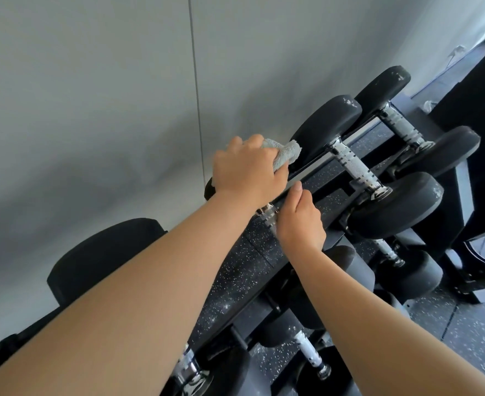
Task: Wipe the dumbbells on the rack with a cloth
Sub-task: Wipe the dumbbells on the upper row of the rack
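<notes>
Left grip: your left hand (247, 172) is clenching a pale grey terry cloth (280, 157), bunched up, with a fold poking out past the knuckles.
Right grip: your right hand (300, 221) is wrapping the knurled chrome handle of a black rubber-headed dumbbell (267, 215). The fingers are hiding under the bar.
Key relation: the dumbbell's long axis is running from the right grip away toward the wall. Its far head (208, 191) is sitting directly under the cloth, so the left hand is nearer.
Around: beyond the cloth, a second black dumbbell (354, 167) is lying parallel, its far head just beside the fold.
In the way: a dark steel rack rail (312, 168) is running between the two grips. A grey wall (92, 110) is standing close behind the far head, likely cramping the wipe.
</notes>
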The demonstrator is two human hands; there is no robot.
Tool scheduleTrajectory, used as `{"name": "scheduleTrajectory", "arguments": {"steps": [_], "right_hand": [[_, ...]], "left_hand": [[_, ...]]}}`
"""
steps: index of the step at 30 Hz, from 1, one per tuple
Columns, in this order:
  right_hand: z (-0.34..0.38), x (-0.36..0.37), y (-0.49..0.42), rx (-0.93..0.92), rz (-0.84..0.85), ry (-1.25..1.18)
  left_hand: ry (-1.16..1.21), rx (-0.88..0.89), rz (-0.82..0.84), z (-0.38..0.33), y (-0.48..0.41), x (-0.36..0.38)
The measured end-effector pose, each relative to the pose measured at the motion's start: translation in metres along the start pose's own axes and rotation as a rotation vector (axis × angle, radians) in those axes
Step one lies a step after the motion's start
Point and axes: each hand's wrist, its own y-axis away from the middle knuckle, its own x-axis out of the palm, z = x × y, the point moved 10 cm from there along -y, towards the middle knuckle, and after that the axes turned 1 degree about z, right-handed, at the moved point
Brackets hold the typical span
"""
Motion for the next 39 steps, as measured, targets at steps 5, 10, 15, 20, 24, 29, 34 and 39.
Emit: {"name": "scheduleTrajectory", "arguments": {"steps": [5, 10, 15, 20, 24, 29, 34, 39], "right_hand": [[-0.001, -0.001, -0.002, -0.001, -0.004, -0.020], [-0.002, -0.001, -0.003, -0.014, -0.019, -0.040], [-0.003, -0.003, -0.002, -0.004, -0.037, -0.064], [-0.001, -0.005, 0.003, -0.021, -0.066, -0.075], [-0.002, -0.007, 0.003, -0.008, -0.078, -0.096], [-0.003, -0.006, 0.001, -0.014, -0.096, -0.091], [-0.006, -0.005, 0.000, -0.003, -0.106, -0.084], [-0.005, -0.005, -0.001, -0.014, -0.092, -0.070]], "left_hand": [[-0.099, -0.074, 0.338, -0.008, -0.034, 0.025], [-0.195, -0.030, 0.593, -0.020, -0.054, 0.054], [-0.275, 0.041, 0.578, -0.026, -0.055, 0.056], [-0.190, 0.057, 0.339, -0.026, -0.042, 0.030], [-0.042, -0.023, 0.200, -0.013, -0.028, 0.013], [0.092, -0.076, -0.099, 0.001, 0.008, -0.006], [0.100, -0.122, -0.344, 0.017, 0.050, -0.008], [0.113, -0.236, -0.159, 0.024, 0.033, -0.007]]}}
